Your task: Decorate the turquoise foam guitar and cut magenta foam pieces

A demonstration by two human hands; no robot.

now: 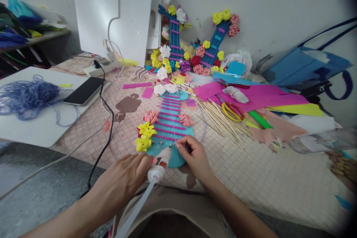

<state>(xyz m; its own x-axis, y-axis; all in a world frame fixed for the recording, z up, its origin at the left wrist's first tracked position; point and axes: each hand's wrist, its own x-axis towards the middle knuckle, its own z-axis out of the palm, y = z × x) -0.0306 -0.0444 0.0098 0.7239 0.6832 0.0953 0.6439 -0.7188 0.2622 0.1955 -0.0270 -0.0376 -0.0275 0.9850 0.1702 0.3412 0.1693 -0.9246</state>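
Note:
My left hand is wrapped around a white hot glue gun; a long glue stick sticks out of its back end and a red light glows on it. The nozzle points at the lower part of a blue guitar-shaped craft piece lying flat on the table. Magenta strips cross its neck, with thin strings along it. White, pink and yellow paper flowers line its edges. At its lower right, my right hand pinches thumb and finger together over the piece; what they hold is too small to make out.
Behind lean two finished-looking blue guitar pieces with flowers. To the right are wooden sticks, yellow-handled scissors and magenta paper. Leftward lie a phone, lavender yarn, a black cable and a power strip.

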